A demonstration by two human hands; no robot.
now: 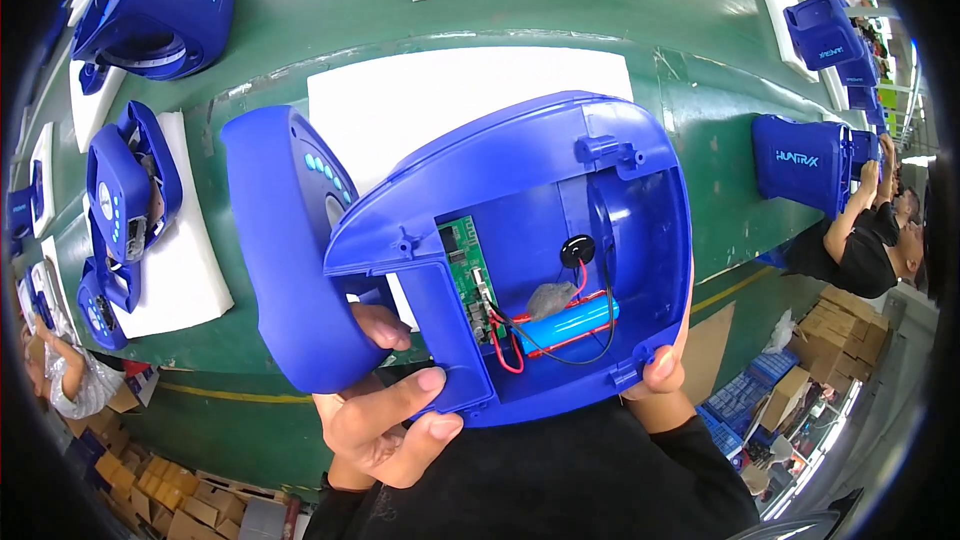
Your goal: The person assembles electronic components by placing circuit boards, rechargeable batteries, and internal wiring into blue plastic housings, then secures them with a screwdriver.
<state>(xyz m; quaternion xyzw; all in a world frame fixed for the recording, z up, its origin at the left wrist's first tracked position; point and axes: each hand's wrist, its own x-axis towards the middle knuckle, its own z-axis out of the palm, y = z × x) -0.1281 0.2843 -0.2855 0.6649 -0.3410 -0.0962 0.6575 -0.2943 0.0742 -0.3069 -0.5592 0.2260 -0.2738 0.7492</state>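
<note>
Open blue plastic housing (520, 240), held above the green tabletop (400, 0), showing circuit board (468, 275) and cylindrical blue battery (565, 325). Left hand (385, 420) fingers clamped on its lower edge; right hand (662, 370) fingers grip its right rim.

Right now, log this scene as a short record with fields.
Held item: open blue plastic housing, inside facing the camera
Inside: green circuit board, blue cylindrical battery cell, red and black wires
Left hand: grips the housing's lower left edge
Right hand: supports the lower right edge, mostly hidden
Surface: green workbench with white foam pad
</note>
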